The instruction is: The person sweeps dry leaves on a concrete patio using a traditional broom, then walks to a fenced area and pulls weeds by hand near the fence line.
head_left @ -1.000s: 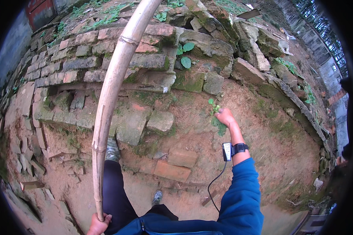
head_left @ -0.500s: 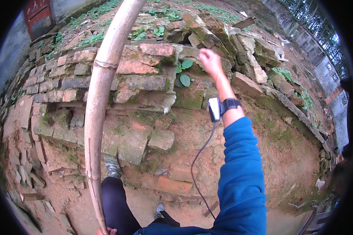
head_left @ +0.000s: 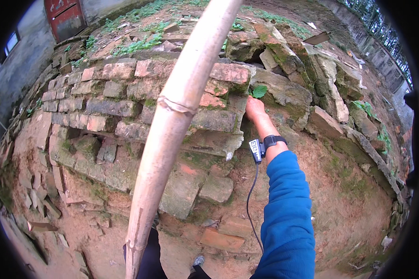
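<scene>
A long pale bamboo pole (head_left: 165, 139) slants across the view from the lower left to the top. Its lower end passes out at the bottom edge, and my left hand is out of view. My right hand (head_left: 255, 110) reaches into the corner beside the brick wall's end, its fingers closed at a small leafy green plant (head_left: 260, 91). Green leaves stick out just past the fingers; the stem is hidden by the hand. A black strap with a small white device (head_left: 256, 151) is around my right wrist, and a black cable hangs from it.
A low broken brick wall (head_left: 102, 93) runs along the left and middle. Tilted stone slabs (head_left: 328, 83) lean at the right. Loose bricks (head_left: 222, 240) lie on the earth near my feet. A red door (head_left: 65, 18) stands far left.
My right hand has come down from above the stones to the plant and closed there. The pole now leans further right across the view. My left hand has left the view.
</scene>
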A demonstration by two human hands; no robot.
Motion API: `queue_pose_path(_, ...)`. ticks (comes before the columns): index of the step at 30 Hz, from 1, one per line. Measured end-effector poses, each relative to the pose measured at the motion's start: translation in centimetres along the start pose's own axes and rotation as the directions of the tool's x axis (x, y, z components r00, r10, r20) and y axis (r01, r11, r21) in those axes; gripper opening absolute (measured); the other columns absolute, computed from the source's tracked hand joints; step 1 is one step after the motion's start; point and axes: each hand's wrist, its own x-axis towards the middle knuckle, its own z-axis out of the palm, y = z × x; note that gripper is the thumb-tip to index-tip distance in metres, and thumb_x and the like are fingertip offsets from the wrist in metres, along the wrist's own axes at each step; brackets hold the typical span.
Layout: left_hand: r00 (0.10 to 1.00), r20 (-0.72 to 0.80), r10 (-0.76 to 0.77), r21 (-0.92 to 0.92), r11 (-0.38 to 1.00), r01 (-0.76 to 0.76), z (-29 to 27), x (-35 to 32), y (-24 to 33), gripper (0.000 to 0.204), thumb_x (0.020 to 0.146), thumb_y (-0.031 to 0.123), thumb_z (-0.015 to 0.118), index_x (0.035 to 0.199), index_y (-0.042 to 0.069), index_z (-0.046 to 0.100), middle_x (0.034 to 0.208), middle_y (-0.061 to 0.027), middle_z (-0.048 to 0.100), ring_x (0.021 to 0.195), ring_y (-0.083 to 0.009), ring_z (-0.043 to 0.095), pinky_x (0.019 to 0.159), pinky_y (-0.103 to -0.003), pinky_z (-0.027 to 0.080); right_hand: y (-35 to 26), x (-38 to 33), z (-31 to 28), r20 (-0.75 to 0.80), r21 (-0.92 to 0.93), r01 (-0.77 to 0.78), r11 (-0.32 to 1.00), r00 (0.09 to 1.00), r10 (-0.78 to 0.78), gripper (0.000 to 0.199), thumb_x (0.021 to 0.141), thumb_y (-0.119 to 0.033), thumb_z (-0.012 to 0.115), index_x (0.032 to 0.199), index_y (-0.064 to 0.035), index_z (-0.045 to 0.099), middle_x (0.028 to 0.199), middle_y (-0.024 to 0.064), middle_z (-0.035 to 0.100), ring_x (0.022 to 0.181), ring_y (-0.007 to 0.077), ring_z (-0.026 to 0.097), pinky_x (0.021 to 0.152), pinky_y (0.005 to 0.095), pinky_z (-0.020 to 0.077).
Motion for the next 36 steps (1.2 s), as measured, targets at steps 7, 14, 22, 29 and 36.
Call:
queue_pose_path(7, 0.995, 0.033, -0.091, 0.044, 0.995, 0.089, -0.6, -0.1, 0.5, 0.025, 0.081, 0.024, 0.068, 0.077, -0.001, 0.062, 0.061, -0.0043, 0.055, 0.056, -0.0124, 0.048, 0.049, -0.033, 0.041, 2.2, 5.5, 6.1, 0.026, -0.118, -0.096, 0.988, 0.995, 0.099, 0.021, 0.074, -0.013, 0.067, 0.093, -0.005, 0.062, 0.098, 0.0134, 0.065, 0.092, 0.0269, 0.065, 0.074, 0.0342, 0.0536)
queue_pose_path(14, 0.995, 0.057, -0.083, -0.013, 0.996, 0.084, -1.2, 0.4, -0.7, 0.024, 0.081, 0.024, 0.068, 0.078, 0.001, 0.061, 0.064, -0.0058, 0.058, 0.059, -0.0141, 0.052, 0.053, -0.033, 0.044, 2.9, 5.3, 6.2, -0.069, -0.08, 0.032, 0.996, 0.997, -0.037, 0.026, 0.067, -0.003, 0.064, 0.093, -0.0021, 0.062, 0.085, 0.0157, 0.067, 0.084, 0.0293, 0.066, 0.069, 0.0379, 0.0532)
queue_pose_path(22, 0.997, 0.053, -0.064, 0.009, 0.998, 0.063, -1.4, 0.8, -2.0, 0.024, 0.081, 0.025, 0.068, 0.085, 0.003, 0.06, 0.069, -0.0069, 0.059, 0.064, -0.0162, 0.054, 0.058, -0.034, 0.047, 1.3, 0.1, 2.6, -0.232, 0.423, -0.131, 0.897, 0.941, 0.246, 0.012, 0.075, -0.009, 0.053, 0.082, -0.0063, 0.063, 0.086, 0.0191, 0.063, 0.08, 0.0356, 0.062, 0.07, 0.0414, 0.0505)
queue_pose_path(29, 0.994, 0.103, -0.037, 0.007, 0.999, 0.037, -1.8, -0.3, -0.1, 0.021, 0.081, 0.024, 0.068, 0.087, 0.005, 0.06, 0.072, -0.0065, 0.06, 0.067, -0.018, 0.055, 0.062, -0.037, 0.048, 5.9, -10.1, -4.7, -0.36, 0.233, -0.062, 0.971, 0.922, 0.145, 0.016, 0.083, -0.021, 0.055, 0.083, -0.0101, 0.065, 0.089, 0.0156, 0.061, 0.082, 0.0358, 0.06, 0.073, 0.0415, 0.048)
queue_pose_path(36, 0.982, 0.146, 0.118, -0.076, 0.991, -0.108, -1.4, 0.7, -0.9, 0.019, 0.078, 0.02, 0.07, 0.07, 0.004, 0.063, 0.064, -0.0055, 0.062, 0.058, -0.0146, 0.057, 0.056, -0.032, 0.048, 8.6, -22.2, -10.0, -0.306, 0.365, -0.138, 0.92, 0.916, 0.259, 0.021, 0.083, -0.024, 0.056, 0.083, -0.0058, 0.065, 0.084, 0.0183, 0.062, 0.078, 0.0367, 0.06, 0.07, 0.0401, 0.0478)
